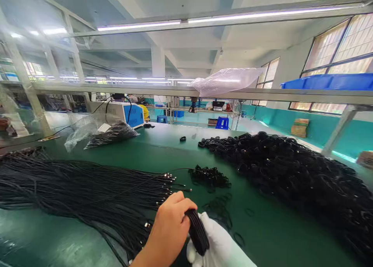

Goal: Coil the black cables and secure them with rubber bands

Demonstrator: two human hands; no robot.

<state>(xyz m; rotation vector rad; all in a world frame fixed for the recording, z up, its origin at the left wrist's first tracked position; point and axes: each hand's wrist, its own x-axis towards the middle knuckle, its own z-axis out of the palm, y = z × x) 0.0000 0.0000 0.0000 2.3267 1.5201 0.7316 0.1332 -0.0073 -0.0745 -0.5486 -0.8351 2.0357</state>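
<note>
A coiled black cable (198, 232) is held between my two hands at the bottom centre. My bare left hand (171, 224) grips the coil's upper left side, thumb and fingers closed on it. On the coil's right side my right hand (217, 241), in a white glove, is wrapped round it. Left of them, long straight black cables (96, 185) with silvery plugs lie across the green table (145, 156). Just beyond my hands sits a small heap of black ties or bands (210, 177), with loose black rings (220, 210) nearer to me.
A large pile of coiled black cables (285, 170) covers the right side. One small coil (182, 138) lies farther back. At the back left are a plastic bag of black items (112, 134) and a blue and white machine (134, 115). A shelf rail (163, 89) spans above.
</note>
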